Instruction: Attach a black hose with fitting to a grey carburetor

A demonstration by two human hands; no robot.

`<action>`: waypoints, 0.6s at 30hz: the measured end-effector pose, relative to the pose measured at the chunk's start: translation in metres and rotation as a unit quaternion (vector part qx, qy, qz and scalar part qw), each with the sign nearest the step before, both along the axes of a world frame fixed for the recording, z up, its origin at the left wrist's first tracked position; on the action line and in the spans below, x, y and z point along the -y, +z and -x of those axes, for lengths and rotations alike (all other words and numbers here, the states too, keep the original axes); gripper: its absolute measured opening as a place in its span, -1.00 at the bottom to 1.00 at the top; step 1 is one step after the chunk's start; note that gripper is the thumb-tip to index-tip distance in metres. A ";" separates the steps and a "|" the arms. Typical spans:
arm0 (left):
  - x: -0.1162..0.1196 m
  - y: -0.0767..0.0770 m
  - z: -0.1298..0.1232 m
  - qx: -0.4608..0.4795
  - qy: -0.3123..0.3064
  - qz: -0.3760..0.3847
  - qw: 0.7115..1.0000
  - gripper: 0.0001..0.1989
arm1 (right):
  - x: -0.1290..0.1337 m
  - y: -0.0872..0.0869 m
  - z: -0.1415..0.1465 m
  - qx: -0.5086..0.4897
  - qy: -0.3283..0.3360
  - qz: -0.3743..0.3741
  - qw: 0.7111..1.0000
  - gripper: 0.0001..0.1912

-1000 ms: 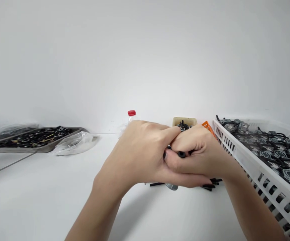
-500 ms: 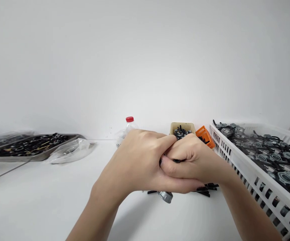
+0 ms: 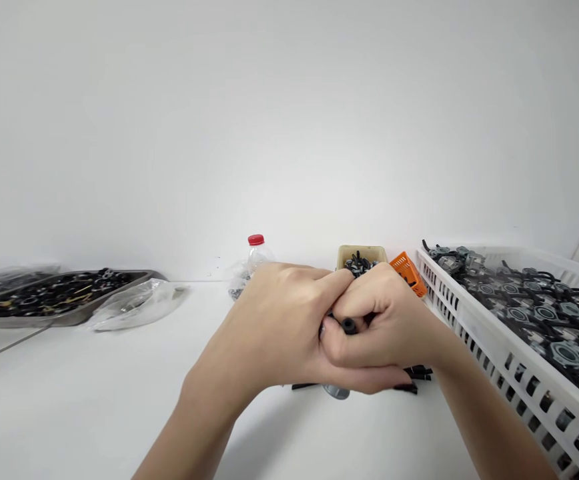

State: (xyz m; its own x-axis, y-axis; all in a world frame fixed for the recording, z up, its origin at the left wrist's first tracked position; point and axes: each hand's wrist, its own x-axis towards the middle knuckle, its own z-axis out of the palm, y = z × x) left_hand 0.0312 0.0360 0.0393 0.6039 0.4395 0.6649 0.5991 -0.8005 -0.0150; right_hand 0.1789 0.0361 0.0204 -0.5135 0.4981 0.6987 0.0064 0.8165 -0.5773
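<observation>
Your two bare hands meet in front of you above the white tabletop (image 3: 119, 393). Your right hand (image 3: 387, 317) is curled tight, thumb and bent fingers closed around a short black rubber tube (image 3: 349, 326), its round, hollow end facing you. Your left hand (image 3: 274, 327) wraps in from the other side, pressed against the right, closed on a silver-grey metal part (image 3: 337, 392) whose rounded end pokes out below; your hands hide the rest, so you cannot tell how tube and part meet.

Beyond, loose black tube pieces (image 3: 419, 373) lie on the tabletop. At your right runs a white slotted plastic crate (image 3: 499, 333) filled with metal-and-black-hose assemblies (image 3: 544, 313). Farther off at your left, a clear plastic bag (image 3: 137, 307) lies beside a shallow grey metal tray (image 3: 62, 318) of small black pieces. Near the white wall (image 3: 289, 120) stand a red-capped clear bottle (image 3: 259, 253), a beige tub (image 3: 362, 249) and a tilted orange basket (image 3: 403, 267).
</observation>
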 end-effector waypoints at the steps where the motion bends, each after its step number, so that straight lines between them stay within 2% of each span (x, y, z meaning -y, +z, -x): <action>1: 0.000 0.000 0.000 -0.001 0.002 0.001 1.000 -0.38 | 0.000 0.000 0.000 0.001 -0.001 0.001 1.000 -0.62; 10: 0.002 -0.002 -0.002 0.004 0.029 0.023 0.999 -0.48 | -0.003 0.001 0.000 0.010 0.020 0.038 0.999 -0.64; 18: 0.002 0.001 -0.002 -0.004 0.014 0.024 1.000 -0.51 | -0.003 0.002 -0.001 0.017 0.022 0.049 0.998 -0.65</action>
